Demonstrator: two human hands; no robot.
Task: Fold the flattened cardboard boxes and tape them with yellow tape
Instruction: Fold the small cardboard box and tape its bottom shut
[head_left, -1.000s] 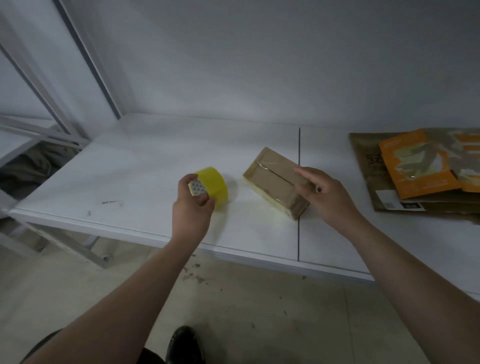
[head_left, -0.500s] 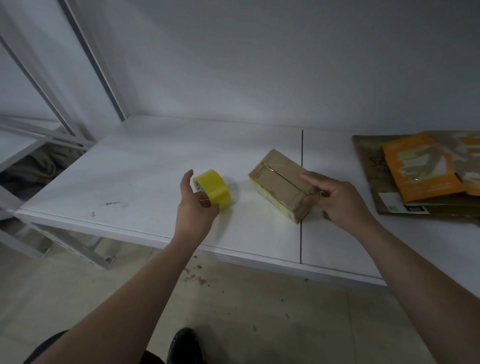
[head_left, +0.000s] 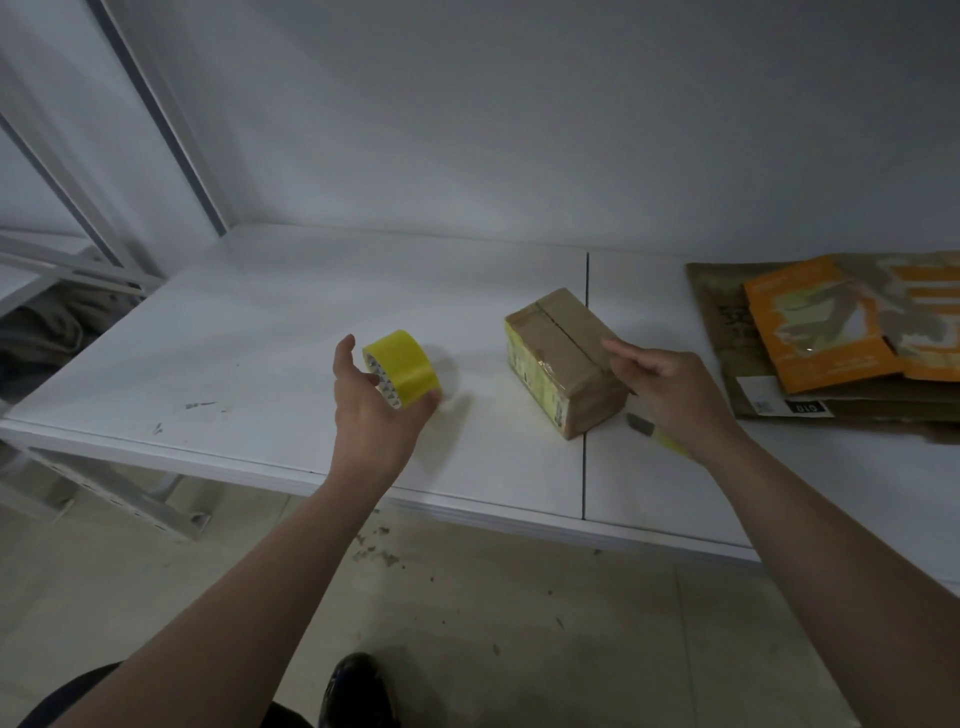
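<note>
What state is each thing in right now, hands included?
Tape roll: cupped in the left hand, thumb off it.
Box: folded shut, yellow tape on its side, on the table.
Right hand: open, at the box's near end.
Flat cardboard: stacked, unfolded.

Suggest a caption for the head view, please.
Left hand cradles yellow tape roll; right hand hovers over taped cardboard box.

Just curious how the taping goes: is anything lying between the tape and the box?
Nothing visible. Only white tabletop shows between the tape, held in the left hand, and the box.
</note>
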